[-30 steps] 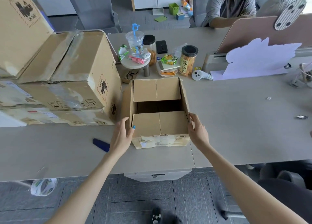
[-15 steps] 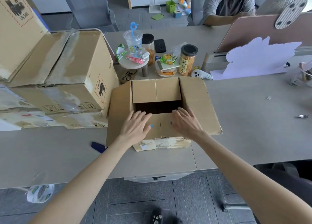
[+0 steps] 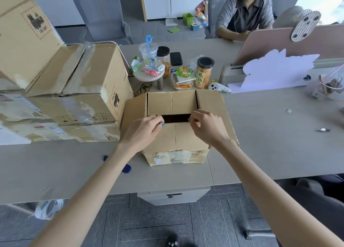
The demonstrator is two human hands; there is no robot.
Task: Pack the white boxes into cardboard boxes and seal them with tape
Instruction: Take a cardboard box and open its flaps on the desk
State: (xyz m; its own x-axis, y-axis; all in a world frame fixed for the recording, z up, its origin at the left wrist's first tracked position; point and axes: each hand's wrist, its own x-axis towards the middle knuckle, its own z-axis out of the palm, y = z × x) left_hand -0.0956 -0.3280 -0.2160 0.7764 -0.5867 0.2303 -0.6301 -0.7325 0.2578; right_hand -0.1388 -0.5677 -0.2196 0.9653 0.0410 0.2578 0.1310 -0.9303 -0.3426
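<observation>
Both hands at the near flap of a small box in mid-frame.

A long pale grey desk (image 3: 270, 135) runs across the frame. A stack of large, tape-worn brown cardboard boxes (image 3: 89, 75) fills its upper left. Just right of the stack, at the centre near the desk's front edge, sits the small brown cardboard box (image 3: 176, 155). Its side flaps are splayed out and its far and near flaps are folded inward, with a dark gap between them. The left hand (image 3: 143, 131) and right hand (image 3: 208, 129) lie side by side on top of the near flap. Each has its fingers curled round that flap's far edge, gripping it at the gap. A small dark blue flat object (image 3: 126, 168) lies on the desk beside the left forearm, lower left of the box.
</observation>
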